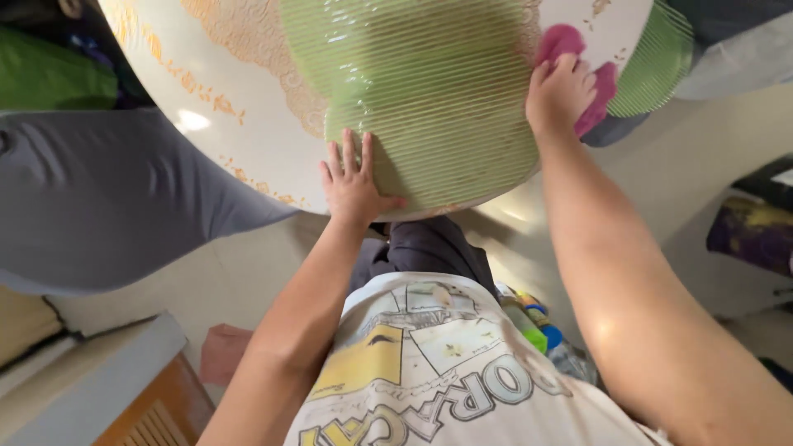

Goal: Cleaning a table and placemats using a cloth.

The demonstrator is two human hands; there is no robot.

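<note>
A round white table (248, 140) with orange ornament fills the upper view. A green ribbed placemat (429, 91) lies on it near the front edge. My left hand (353, 183) rests flat on the mat's near left corner, fingers spread, holding nothing. My right hand (560, 92) presses a pink cloth (578, 62) onto the table at the mat's right side. A second green mat (661, 58) lies further right, partly cut off by the frame.
A grey beanbag-like cushion (107, 198) sits left of the table. A wooden and white furniture piece (124, 388) stands bottom left. Bottles with coloured caps (537, 330) stand on the pale floor by my legs. Dark objects lie at the right edge.
</note>
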